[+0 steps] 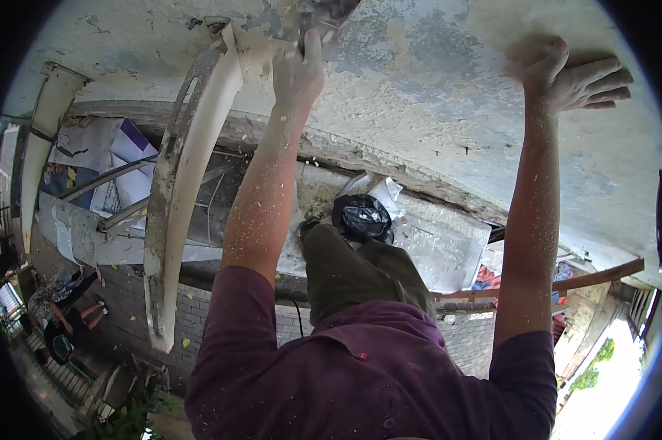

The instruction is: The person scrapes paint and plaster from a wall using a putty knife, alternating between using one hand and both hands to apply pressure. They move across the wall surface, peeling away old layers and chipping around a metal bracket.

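While the left hand point(298, 77) grips a blurred tool point(334, 15) jutting beyond it, the right hand point(571, 82) splays against the wall point(448, 95).

Two dusty hands at a patchy, flaking wall point(433, 95).
The left hand point(299, 77) grips a blurred dark tool point(329, 13) at the wall's upper edge of view, while the right hand point(576, 81) lies against the wall with its fingers spread; pale flakes speckle both forearms. A long, pale curved bracket point(191, 169) juts out beside the left arm. Past the purple shirt point(375, 374) and olive trousers point(367, 271) sits a black plastic bag point(364, 216), with paving point(463, 337) below and people point(48, 308) at the lower left.
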`<state>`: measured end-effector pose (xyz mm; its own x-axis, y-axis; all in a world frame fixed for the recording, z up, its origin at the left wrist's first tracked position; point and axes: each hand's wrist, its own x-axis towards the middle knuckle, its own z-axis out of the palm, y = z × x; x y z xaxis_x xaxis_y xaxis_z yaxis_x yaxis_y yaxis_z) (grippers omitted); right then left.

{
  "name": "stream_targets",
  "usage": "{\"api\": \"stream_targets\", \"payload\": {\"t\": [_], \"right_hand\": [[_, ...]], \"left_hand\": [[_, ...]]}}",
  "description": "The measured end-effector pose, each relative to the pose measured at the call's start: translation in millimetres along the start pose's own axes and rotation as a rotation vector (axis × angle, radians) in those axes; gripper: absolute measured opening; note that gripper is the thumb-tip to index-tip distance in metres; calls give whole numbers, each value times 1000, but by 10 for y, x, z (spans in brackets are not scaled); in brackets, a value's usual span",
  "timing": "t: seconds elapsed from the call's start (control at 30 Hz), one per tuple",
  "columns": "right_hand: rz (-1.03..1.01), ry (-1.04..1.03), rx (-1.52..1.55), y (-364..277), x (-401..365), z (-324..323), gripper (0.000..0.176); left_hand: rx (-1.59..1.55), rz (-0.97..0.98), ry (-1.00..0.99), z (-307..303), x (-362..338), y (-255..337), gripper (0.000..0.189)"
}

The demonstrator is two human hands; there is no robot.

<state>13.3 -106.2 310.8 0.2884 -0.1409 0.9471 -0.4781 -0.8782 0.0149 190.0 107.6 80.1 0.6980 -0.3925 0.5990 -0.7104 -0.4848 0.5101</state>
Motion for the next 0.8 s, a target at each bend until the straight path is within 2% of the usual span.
{"api": "stream_targets", "payload": {"t": [0.03,0.1,0.13,0.2,0.27,0.3,0.37,0.4,0.47,0.5,0.53,0.57,0.63,0.67,0.73,0.77,0.8], "right_hand": [[2,5,15,-11,-4,-11,104],[-10,26,41,-2,17,-19,103],[-32,17,25,47,-4,-12,100],[-60,47,21,105,-15,-4,97],[-47,42,-7,94,-15,-1,95],[-37,63,-2,57,-11,-4,94],[-37,80,-8,14,-8,2,94],[-31,87,-22,1,-17,7,94],[-23,80,-32,-15,-25,11,94],[-18,80,-29,-12,-35,8,94],[-14,84,-22,-17,-24,11,94],[-18,92,-12,-23,-7,20,94],[-26,77,-37,-1,-24,7,93],[-24,92,-40,7,-20,17,93],[-30,92,-32,13,-29,30,91],[-38,101,-25,22,-30,35,90],[-34,100,-39,27,-24,35,90]], "left_hand": [[-61,-66,32,-2,86,18,35],[-145,-124,31,209,-211,-163,32],[-228,-173,25,311,-332,-267,41],[-457,-588,-112,104,-691,-253,56],[-396,-765,-269,146,-853,-457,36],[-399,-757,-246,149,-743,-488,36],[-249,-249,-128,212,-614,-506,45],[-250,-253,-126,148,-473,-441,45],[250,6,-32,-73,-157,-273,57],[251,-3,-40,-40,-231,-333,57],[155,22,2,24,-342,-460,40],[63,53,58,79,-396,-583,31],[-284,-590,-255,153,-828,-741,28],[-286,-576,-248,100,-827,-723,28],[-406,-754,-159,77,-811,-702,36],[-55,-141,2,247,-793,-868,61],[-266,-257,7,73,-488,-553,61]]}}
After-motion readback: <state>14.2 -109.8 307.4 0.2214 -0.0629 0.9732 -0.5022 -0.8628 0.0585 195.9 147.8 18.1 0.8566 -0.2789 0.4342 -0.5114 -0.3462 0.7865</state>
